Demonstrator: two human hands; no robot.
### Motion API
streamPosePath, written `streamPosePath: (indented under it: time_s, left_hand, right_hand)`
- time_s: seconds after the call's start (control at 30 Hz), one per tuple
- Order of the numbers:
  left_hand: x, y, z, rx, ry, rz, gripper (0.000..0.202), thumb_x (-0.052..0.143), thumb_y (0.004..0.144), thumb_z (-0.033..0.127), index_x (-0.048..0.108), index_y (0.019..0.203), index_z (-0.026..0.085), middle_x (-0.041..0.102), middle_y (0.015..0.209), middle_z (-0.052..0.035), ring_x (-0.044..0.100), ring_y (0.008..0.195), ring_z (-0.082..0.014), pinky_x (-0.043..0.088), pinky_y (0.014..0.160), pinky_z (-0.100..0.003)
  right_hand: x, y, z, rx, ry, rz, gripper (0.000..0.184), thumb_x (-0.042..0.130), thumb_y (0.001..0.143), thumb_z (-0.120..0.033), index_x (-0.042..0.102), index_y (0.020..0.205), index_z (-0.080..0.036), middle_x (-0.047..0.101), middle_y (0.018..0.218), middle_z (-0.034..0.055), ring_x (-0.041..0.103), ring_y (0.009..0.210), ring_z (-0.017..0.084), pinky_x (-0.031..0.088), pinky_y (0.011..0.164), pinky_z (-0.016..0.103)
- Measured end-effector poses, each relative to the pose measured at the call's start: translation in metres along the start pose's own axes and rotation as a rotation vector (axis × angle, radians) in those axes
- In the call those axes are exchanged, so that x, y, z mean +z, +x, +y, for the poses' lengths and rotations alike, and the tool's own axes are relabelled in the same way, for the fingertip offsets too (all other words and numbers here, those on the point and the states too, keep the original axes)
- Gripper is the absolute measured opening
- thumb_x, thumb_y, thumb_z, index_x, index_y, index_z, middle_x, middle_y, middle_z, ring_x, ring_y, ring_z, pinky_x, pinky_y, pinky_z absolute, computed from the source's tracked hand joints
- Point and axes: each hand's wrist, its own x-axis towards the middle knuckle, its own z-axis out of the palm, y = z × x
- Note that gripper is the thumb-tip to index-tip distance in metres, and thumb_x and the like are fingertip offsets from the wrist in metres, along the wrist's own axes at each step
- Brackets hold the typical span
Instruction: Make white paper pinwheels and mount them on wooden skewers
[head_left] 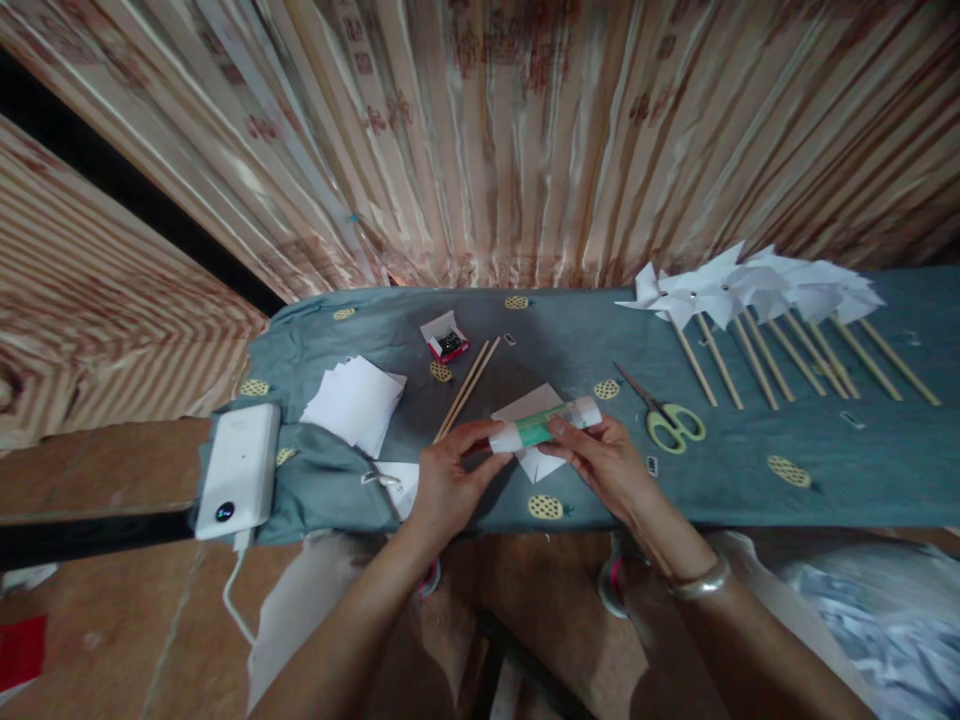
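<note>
A glue stick [534, 428] with a green and white label lies lengthwise between my two hands. My left hand [457, 475] pinches its white end, while my right hand [600, 455] grips the other end. Directly beneath it, a square of white paper [536, 466] with cut lines rests on the cloth, partly hidden by the glue stick. Left of that are thin wooden sticks [469, 388], their near ends hidden by my left hand. A small white paper piece [405, 483] lies beside my left wrist. Green-handled scissors [664, 418] lie open to the right of my right hand.
Several white paper pinwheels [750, 290] on sticks lie in a row at the right. A stack of paper squares [354, 402], a small red box of dark pins [446, 340] and a white power bank [238, 470] with a cable are on the left. A curtain [480, 140] hangs behind.
</note>
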Motion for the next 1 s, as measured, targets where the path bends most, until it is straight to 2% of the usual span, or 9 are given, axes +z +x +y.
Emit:
streamPosePath:
  time_s: [0.17,0.3,0.4,0.5,0.57,0.63,0.8,0.93,1.0]
  left_hand:
    - [-0.007,-0.004,0.002,0.049,0.096,0.003,0.031,0.075,0.076,0.027,0.073,0.105,0.018,0.075,0.106,-0.0084,0.071,0.093,-0.021,0.057,0.087,-0.034]
    - [-0.015,-0.003,0.004,0.05,0.124,-0.02,0.03,0.075,0.076,0.032,0.074,0.102,0.02,0.076,0.099,-0.0066,0.071,0.089,-0.021,0.056,0.084,-0.032]
    - [-0.032,0.004,-0.006,-0.063,0.085,0.139,0.036,0.073,0.074,0.041,0.074,0.1,0.016,0.076,0.091,-0.006,0.069,0.077,-0.0197,0.055,0.071,-0.03]
    - [-0.056,0.017,-0.018,-0.071,0.22,0.345,0.039,0.07,0.074,0.042,0.072,0.102,0.015,0.075,0.093,-0.0063,0.067,0.079,-0.0206,0.052,0.071,-0.03]
    - [-0.07,0.026,-0.024,-0.046,0.429,0.379,0.035,0.067,0.076,0.038,0.072,0.101,0.015,0.074,0.093,-0.007,0.066,0.079,-0.0216,0.052,0.073,-0.032]
    - [-0.076,0.032,-0.028,-0.014,0.638,0.34,0.03,0.065,0.077,0.033,0.072,0.1,0.015,0.073,0.095,-0.0088,0.066,0.084,-0.0241,0.051,0.078,-0.035]
    - [-0.071,0.033,-0.034,0.142,0.925,0.235,0.027,0.062,0.081,0.03,0.069,0.102,0.014,0.07,0.1,-0.0135,0.06,0.099,-0.0305,0.048,0.088,-0.044]
    - [-0.06,0.027,-0.023,0.319,0.927,0.283,0.037,0.059,0.087,0.034,0.063,0.117,0.014,0.064,0.112,-0.0142,0.055,0.104,-0.0295,0.047,0.089,-0.043]
    - [-0.054,0.025,-0.014,0.416,0.888,0.234,0.033,0.055,0.091,0.032,0.062,0.12,0.017,0.063,0.113,-0.0118,0.055,0.106,-0.0263,0.046,0.091,-0.041]
  right_hand:
    - [0.007,-0.002,0.008,0.014,-0.023,-0.029,0.037,0.093,0.046,-0.037,0.072,0.069,-0.016,0.075,0.07,-0.0005,0.07,0.062,0.013,0.062,0.064,0.024]
    - [0.014,-0.001,0.017,-0.058,-0.174,-0.168,0.042,0.088,0.055,-0.045,0.072,0.082,-0.018,0.076,0.078,0.0016,0.071,0.071,0.017,0.061,0.072,0.031]
    - [0.015,0.0,0.019,-0.245,-0.405,-0.243,0.046,0.076,0.071,-0.053,0.069,0.1,-0.019,0.076,0.096,0.0076,0.071,0.091,0.023,0.058,0.085,0.039]
    - [0.011,0.004,0.018,-0.526,-0.776,-0.117,0.046,0.059,0.086,-0.051,0.063,0.118,-0.018,0.071,0.114,0.014,0.067,0.105,0.027,0.053,0.093,0.048]
    - [0.006,0.008,0.019,-0.726,-1.038,-0.047,0.043,0.054,0.09,-0.045,0.062,0.121,-0.015,0.066,0.122,0.0176,0.062,0.113,0.031,0.048,0.099,0.054]
    - [0.002,0.011,0.022,-0.88,-1.218,-0.034,0.039,0.051,0.092,-0.04,0.063,0.119,-0.014,0.063,0.127,0.0193,0.057,0.12,0.033,0.045,0.102,0.057]
    - [-0.01,0.013,0.021,-0.964,-1.379,-0.016,0.035,0.048,0.094,-0.034,0.063,0.119,-0.014,0.062,0.128,0.0186,0.057,0.119,0.032,0.048,0.101,0.054]
    - [-0.026,0.009,0.007,-0.958,-1.375,0.07,0.036,0.046,0.095,-0.034,0.063,0.12,-0.015,0.063,0.127,0.0182,0.058,0.119,0.032,0.048,0.102,0.053]
    - [-0.033,0.005,0.001,-0.956,-1.389,0.082,0.037,0.043,0.096,-0.031,0.062,0.122,-0.012,0.062,0.128,0.0192,0.056,0.122,0.032,0.045,0.105,0.052]
